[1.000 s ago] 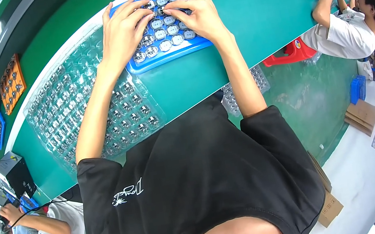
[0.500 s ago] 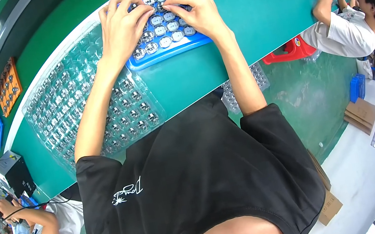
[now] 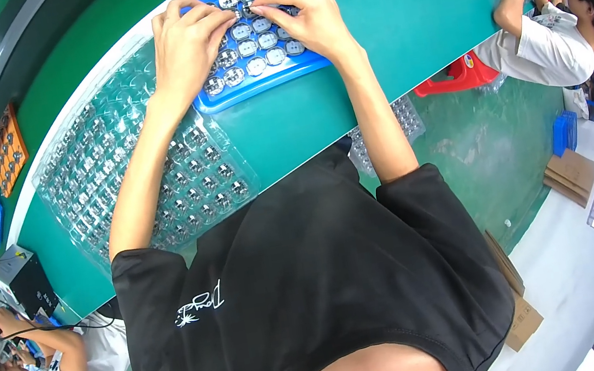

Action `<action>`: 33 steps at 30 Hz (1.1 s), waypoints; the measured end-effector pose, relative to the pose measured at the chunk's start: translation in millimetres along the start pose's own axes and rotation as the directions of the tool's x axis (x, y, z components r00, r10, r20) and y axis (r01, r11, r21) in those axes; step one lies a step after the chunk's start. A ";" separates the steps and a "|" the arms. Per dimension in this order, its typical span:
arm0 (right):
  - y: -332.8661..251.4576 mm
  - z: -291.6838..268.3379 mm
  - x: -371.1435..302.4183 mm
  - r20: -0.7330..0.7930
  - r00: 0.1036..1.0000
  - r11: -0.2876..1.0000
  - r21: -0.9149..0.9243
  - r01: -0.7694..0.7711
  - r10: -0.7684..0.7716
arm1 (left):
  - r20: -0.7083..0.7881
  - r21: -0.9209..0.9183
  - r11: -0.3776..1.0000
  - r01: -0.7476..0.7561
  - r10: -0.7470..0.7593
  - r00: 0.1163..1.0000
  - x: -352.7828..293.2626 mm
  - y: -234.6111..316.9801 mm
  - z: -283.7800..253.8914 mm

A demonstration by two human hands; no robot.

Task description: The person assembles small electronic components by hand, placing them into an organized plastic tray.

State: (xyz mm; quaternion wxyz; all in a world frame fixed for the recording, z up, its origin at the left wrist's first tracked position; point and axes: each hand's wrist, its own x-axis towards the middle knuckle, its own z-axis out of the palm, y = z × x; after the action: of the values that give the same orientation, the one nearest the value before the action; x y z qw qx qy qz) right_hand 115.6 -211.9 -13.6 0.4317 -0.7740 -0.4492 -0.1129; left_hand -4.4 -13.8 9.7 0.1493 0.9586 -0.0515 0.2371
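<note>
Both hands work over the blue tray (image 3: pixel 262 86) of small round parts (image 3: pixel 248 47) at the far edge of the green bench (image 3: pixel 394 15). The left hand (image 3: pixel 185 44) and right hand (image 3: pixel 305 13) press curled fingertips on its far rows (whether either pinches a piece, I cannot tell). Seating parts looks to be the step in hand; the next calls for the clear blister tray (image 3: pixel 100 170) at near left.

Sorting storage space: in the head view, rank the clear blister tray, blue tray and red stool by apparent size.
1. Clear blister tray
2. Blue tray
3. Red stool, though it sits farther off and is partly hidden, so its true size is unsure.
</note>
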 end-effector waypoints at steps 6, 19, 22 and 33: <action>2.2 -0.5 0.6 0.024 0.999 0.999 -0.026 0.027 -0.026 | 0.041 0.079 0.997 -0.018 0.014 0.999 5.8 4.7 -4.2; 0.5 -15.6 21.0 0.168 0.976 0.988 -0.046 0.147 -0.137 | 0.046 0.077 0.996 -0.034 0.031 0.998 5.9 4.0 -2.3; 3.1 -13.5 19.5 0.183 0.976 0.988 -0.075 0.135 -0.120 | 0.018 0.065 0.996 -0.058 0.057 0.998 4.5 0.1 0.1; 1.9 -9.1 16.4 0.230 0.969 0.989 -0.094 0.115 -0.091 | 0.049 0.056 0.997 -0.045 0.042 0.998 4.7 0.9 -4.7</action>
State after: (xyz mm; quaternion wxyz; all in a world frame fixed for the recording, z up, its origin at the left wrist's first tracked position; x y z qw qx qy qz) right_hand 128.3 -209.5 0.0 0.3297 -0.7793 -0.5281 -0.0708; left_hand -2.5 -13.3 16.1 0.1153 0.9665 -0.0691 0.2187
